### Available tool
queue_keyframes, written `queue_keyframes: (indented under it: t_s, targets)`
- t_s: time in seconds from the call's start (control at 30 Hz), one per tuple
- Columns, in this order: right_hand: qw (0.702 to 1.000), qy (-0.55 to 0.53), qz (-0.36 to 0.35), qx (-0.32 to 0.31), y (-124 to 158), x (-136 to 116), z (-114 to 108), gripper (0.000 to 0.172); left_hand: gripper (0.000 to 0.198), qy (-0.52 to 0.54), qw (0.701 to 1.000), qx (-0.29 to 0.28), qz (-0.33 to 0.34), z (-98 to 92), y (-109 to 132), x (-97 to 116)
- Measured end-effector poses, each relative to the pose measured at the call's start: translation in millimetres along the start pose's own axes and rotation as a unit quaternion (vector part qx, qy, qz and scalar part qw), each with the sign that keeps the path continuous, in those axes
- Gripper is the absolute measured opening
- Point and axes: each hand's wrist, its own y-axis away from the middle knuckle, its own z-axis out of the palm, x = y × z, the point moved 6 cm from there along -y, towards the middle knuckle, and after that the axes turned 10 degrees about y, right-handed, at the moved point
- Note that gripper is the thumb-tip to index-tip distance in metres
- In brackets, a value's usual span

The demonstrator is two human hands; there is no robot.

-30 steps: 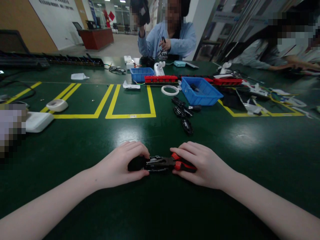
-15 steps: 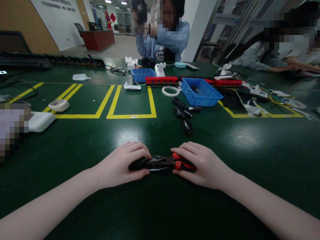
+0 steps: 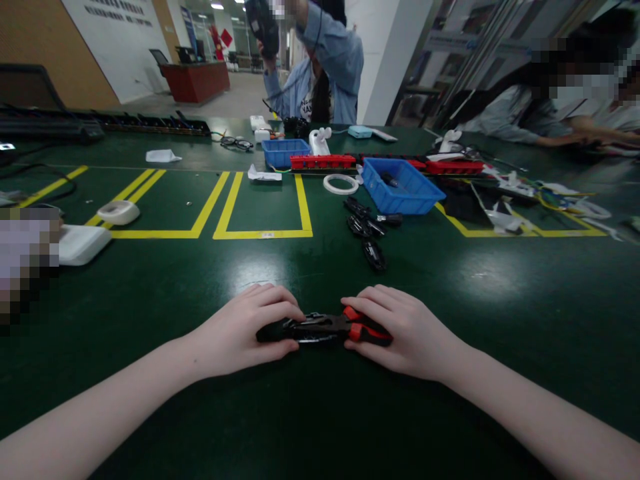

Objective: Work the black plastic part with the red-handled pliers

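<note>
My left hand (image 3: 253, 325) is closed around a shiny black bundle (image 3: 271, 331) lying low over the green table (image 3: 320, 413). From the other side, my right hand (image 3: 403, 328) grips the red and black handles of a pair of pliers (image 3: 330, 325). The dark jaws point left and lie over the bundle, close to my left fingertips. Whether they bite on it cannot be made out. Further up the table, several similar black bundles (image 3: 373, 255) lie loosely together.
Beyond the black bundles stand a blue bin (image 3: 407, 199) and a smaller blue bin (image 3: 286, 153), with a white tape roll (image 3: 341, 184) between. A white box (image 3: 83, 245) sits at left. Across the table a person in a blue sleeve (image 3: 336, 57) raises a dark object.
My hands, the pliers and the held bundle stay practically in place. The person opposite has lifted their arms and the dark object higher.
</note>
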Motion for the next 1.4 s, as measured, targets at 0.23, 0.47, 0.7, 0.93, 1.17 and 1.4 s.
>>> queue_keyframes:
  t_s: [0.23, 0.47, 0.7, 0.93, 1.17, 1.4]
  targets:
    - [1.0, 0.001, 0.007, -0.016, -1.9, -1.6, -2.7, 0.042, 0.023, -0.002, 1.0, -0.001, -0.003, 0.5, -0.2, -0.4]
    - [1.0, 0.008, 0.008, -0.019, -3.0, -1.3, -1.9, 0.043, 0.022, -0.012, 1.0, -0.002, -0.002, 1.9, -0.2, -1.3]
    - [1.0, 0.007, 0.006, -0.02, -2.4, -1.2, -1.2, 0.043, 0.022, -0.019, 1.0, 0.002, 0.002, 2.0, -0.8, -1.5]
    - [1.0, 0.016, 0.0, -0.016, -1.6, -1.5, -2.8, 0.044, 0.023, -0.024, 1.0, -0.003, -0.002, 2.4, 0.2, -1.9]
    - [1.0, 0.016, 0.005, -0.017, -1.5, -2.1, -3.5, 0.045, 0.023, -0.027, 1.0, -0.005, -0.003, 2.4, 0.3, -1.5]
    - [1.0, 0.002, -0.003, 0.003, 0.3, -0.8, -1.0, 0.046, 0.023, -0.031, 1.0, -0.002, 0.001, 2.5, -0.3, -0.2]
